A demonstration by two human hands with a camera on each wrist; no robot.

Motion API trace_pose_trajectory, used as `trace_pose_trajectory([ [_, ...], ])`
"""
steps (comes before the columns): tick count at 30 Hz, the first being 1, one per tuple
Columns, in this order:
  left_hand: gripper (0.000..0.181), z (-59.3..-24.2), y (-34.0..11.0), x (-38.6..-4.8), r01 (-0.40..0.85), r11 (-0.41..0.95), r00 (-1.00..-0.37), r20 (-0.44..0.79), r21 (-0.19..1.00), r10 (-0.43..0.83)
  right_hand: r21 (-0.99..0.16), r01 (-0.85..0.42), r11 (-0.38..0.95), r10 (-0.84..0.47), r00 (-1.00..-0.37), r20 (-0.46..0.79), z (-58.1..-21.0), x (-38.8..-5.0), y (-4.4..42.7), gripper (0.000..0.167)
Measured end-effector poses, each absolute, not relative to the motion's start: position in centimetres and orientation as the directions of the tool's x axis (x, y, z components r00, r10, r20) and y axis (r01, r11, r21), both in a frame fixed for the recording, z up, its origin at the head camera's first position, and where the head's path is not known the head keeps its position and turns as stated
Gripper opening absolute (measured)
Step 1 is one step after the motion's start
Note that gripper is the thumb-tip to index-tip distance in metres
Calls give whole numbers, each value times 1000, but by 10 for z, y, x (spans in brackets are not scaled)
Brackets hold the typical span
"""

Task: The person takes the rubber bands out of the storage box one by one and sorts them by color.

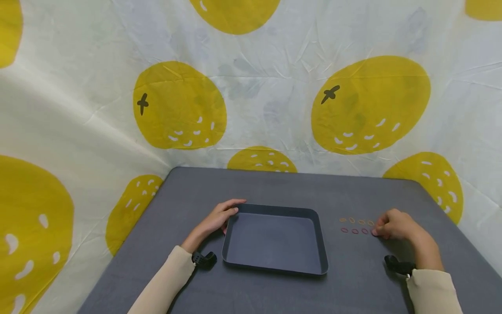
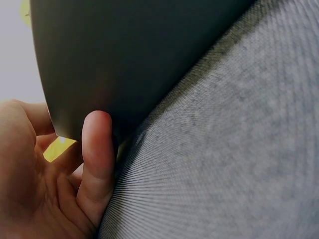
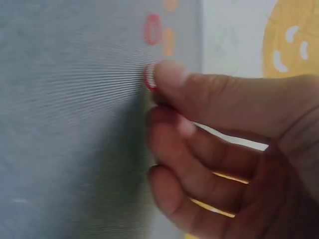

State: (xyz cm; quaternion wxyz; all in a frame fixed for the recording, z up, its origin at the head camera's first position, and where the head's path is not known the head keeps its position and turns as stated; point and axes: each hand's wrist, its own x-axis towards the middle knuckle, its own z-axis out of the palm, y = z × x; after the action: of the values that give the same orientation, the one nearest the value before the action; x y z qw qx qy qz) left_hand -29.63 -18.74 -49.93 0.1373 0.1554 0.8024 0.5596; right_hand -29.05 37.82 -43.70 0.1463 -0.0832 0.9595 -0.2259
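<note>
A dark, shallow rectangular tray (image 1: 274,237) lies flat on the grey table. My left hand (image 1: 219,218) holds its far left corner; in the left wrist view one finger (image 2: 97,149) lies against the outer wall of the tray (image 2: 124,55). To the tray's right are two rows of small rubber bands, a farther row of orange bands (image 1: 361,222) and a nearer row of red bands (image 1: 354,231). At the right end of the rows, my right hand (image 1: 398,224) pinches a red rubber band (image 3: 148,76) at the table surface, with the fingertips partly covering it.
The grey cloth-covered table (image 1: 274,292) reaches back to a hanging white curtain (image 1: 270,109) printed with large yellow fruits. Dark wrist cameras (image 1: 398,264) are strapped on both wrists, just above the table.
</note>
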Motion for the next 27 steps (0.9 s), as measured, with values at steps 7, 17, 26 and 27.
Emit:
trace_pose_trajectory([
  [7, 41, -497, -187, -297, 102, 325, -915, -40, 940, 401, -481, -95, 871, -255, -926, -277, -426, -288, 377, 17],
  [17, 40, -498, -187, -296, 91, 331, -915, -53, 939, 399, -438, -99, 893, -227, -942, -249, -435, -290, 382, 19],
  [26, 40, -498, -187, -296, 89, 332, -917, -52, 939, 395, -442, -87, 893, -215, -944, -249, -436, -290, 379, 17],
  [27, 39, -498, -187, -296, 87, 335, -918, -55, 938, 392, -441, -88, 893, -215, -945, -246, -436, -291, 378, 16],
])
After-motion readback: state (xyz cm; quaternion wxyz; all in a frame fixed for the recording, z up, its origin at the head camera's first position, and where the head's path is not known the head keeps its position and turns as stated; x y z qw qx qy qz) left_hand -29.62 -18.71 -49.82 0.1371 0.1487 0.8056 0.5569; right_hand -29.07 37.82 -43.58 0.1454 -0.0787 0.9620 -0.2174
